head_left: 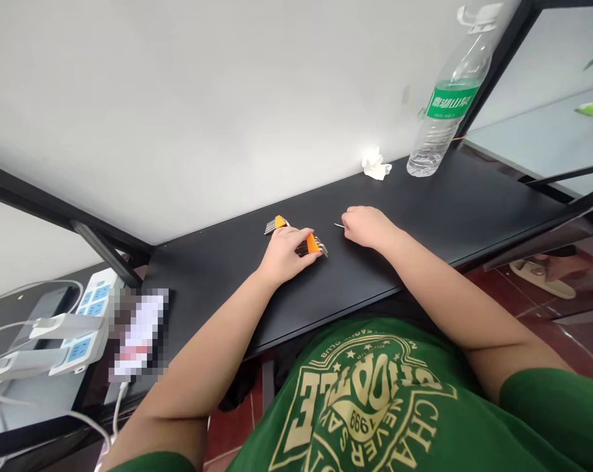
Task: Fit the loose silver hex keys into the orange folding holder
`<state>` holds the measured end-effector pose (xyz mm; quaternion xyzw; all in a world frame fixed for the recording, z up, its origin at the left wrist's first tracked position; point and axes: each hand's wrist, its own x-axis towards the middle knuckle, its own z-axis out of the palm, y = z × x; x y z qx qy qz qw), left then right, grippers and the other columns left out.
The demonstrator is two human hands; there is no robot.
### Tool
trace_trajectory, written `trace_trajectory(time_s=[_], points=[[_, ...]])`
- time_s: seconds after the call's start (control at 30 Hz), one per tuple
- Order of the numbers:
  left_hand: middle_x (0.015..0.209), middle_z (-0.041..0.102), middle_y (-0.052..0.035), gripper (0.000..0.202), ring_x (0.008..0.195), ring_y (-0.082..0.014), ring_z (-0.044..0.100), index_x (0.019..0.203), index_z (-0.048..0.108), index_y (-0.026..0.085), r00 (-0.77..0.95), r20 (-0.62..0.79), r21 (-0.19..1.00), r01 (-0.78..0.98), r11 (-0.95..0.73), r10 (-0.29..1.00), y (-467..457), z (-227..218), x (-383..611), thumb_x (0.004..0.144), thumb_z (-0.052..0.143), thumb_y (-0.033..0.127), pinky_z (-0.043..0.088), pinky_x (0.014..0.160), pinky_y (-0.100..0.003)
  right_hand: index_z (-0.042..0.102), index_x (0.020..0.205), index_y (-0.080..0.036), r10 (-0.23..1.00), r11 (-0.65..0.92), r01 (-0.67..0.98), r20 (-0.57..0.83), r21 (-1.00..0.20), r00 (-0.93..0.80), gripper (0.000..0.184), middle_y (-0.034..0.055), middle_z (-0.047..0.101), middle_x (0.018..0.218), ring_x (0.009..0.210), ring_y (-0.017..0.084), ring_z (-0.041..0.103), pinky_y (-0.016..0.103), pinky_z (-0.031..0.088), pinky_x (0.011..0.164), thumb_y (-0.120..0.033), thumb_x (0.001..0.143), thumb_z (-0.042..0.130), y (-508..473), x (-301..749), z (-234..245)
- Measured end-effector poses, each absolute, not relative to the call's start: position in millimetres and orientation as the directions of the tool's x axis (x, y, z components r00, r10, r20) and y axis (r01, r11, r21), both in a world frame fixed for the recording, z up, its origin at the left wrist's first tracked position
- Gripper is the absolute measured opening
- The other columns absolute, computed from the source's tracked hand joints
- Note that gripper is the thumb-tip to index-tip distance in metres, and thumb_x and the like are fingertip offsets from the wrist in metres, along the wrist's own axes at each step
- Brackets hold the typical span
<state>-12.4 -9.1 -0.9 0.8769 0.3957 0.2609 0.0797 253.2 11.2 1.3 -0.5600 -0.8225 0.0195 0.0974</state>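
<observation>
My left hand (285, 254) grips an orange hex key holder (313, 243), thumb and finger closed around it. Bent metal ends of several hex keys stick out on its right side. Just beyond the fingers, a second orange holder (279, 221) with a row of metal keys lies on the black desk (218, 262). To the right, my right hand (368, 226) is closed low over the desk. From its fingers a thin metal hex key (339, 225) pokes out to the left; most of it is hidden in the hand.
A clear plastic bottle (444, 105) with a green label stands at the back right, near crumpled tissue (375, 164). A phone (142, 334), blurred out, lies at the left beside a power strip (92, 314) with plugs and white cables (75, 416). A white wall (203, 118) rises behind.
</observation>
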Motion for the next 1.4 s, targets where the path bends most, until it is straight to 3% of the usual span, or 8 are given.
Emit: trace_trajectory(time_s=[0.1, 0.23, 0.47, 0.87, 1.17, 1.3, 1.4], points=[[0.108, 0.076, -0.0077, 0.045, 0.103, -0.0268, 0.069, 0.124, 0.071, 0.022, 0.551, 0.405, 0.345, 0.647, -0.680, 0.729, -9, -2, -13, 0.084, 0.079, 0.042, 0.051, 0.104, -0.045, 0.066, 0.075, -0.018, 0.928, 0.365, 0.921, 0.136, -0.137, -0.347, 0.013, 0.0124, 0.066, 0.086, 0.071, 0.023, 0.058, 0.035, 0.036, 0.062, -0.010, 0.085, 0.066, 9, 252, 3], [0.109, 0.076, -0.0077, 0.045, 0.103, -0.0275, 0.069, 0.124, 0.071, 0.023, 0.541, 0.394, 0.345, 0.662, -0.665, 0.743, -9, -2, -13, 0.084, 0.079, 0.042, 0.051, 0.102, -0.045, 0.062, 0.075, -0.019, 0.874, 0.455, 0.874, 0.272, -0.170, -0.402, 0.014, 0.0117, 0.064, 0.088, 0.081, 0.025, 0.057, 0.035, 0.037, 0.067, -0.009, 0.083, 0.065, 6, 252, 6], [0.106, 0.077, -0.0074, 0.044, 0.102, -0.0281, 0.069, 0.123, 0.071, 0.024, 0.542, 0.379, 0.341, 0.672, -0.657, 0.750, -8, -1, -13, 0.084, 0.079, 0.042, 0.051, 0.100, -0.045, 0.065, 0.089, -0.020, 0.749, 0.660, 0.578, 0.363, -0.480, -0.554, 0.014, 0.0038, 0.064, 0.088, 0.074, 0.017, 0.054, 0.029, 0.040, 0.069, -0.011, 0.091, 0.055, -6, 242, 15], [0.108, 0.077, -0.0076, 0.043, 0.103, -0.0287, 0.068, 0.122, 0.072, 0.023, 0.547, 0.367, 0.343, 0.672, -0.656, 0.752, -9, 0, -13, 0.083, 0.079, 0.042, 0.051, 0.100, -0.046, 0.074, 0.098, -0.019, 0.676, 0.736, 0.518, 0.466, -0.435, -0.570, 0.024, 0.0090, 0.068, 0.103, 0.082, 0.020, 0.060, 0.033, 0.046, 0.076, -0.017, 0.101, 0.051, -8, 238, 9], [0.109, 0.078, -0.0060, 0.041, 0.106, -0.0292, 0.068, 0.122, 0.071, 0.024, 0.584, 0.368, 0.325, 0.648, -0.689, 0.724, -8, -2, -12, 0.084, 0.078, 0.040, 0.048, 0.106, -0.048, 0.075, 0.099, -0.019, 0.675, 0.737, 0.565, 0.433, -0.370, -0.597, 0.028, 0.0094, 0.067, 0.106, 0.085, 0.020, 0.061, 0.033, 0.046, 0.076, -0.013, 0.100, 0.047, -16, 235, 13], [0.105, 0.077, -0.0077, 0.041, 0.105, -0.0295, 0.068, 0.121, 0.072, 0.023, 0.589, 0.387, 0.302, 0.646, -0.701, 0.709, -8, -1, -12, 0.084, 0.078, 0.039, 0.048, 0.105, -0.047, 0.075, 0.098, -0.019, 0.680, 0.733, 0.521, 0.443, -0.437, -0.584, 0.028, 0.0098, 0.068, 0.107, 0.088, 0.021, 0.062, 0.034, 0.048, 0.079, -0.014, 0.100, 0.047, -17, 230, 15], [0.104, 0.076, -0.0075, 0.041, 0.104, -0.0291, 0.068, 0.121, 0.071, 0.024, 0.597, 0.378, 0.292, 0.649, -0.703, 0.708, -10, 0, -12, 0.084, 0.077, 0.041, 0.049, 0.103, -0.047, 0.074, 0.096, -0.019, 0.705, 0.700, 0.427, 0.456, -0.572, -0.543, 0.024, 0.0089, 0.070, 0.104, 0.091, 0.021, 0.064, 0.035, 0.049, 0.084, -0.016, 0.098, 0.051, -15, 226, 15]])
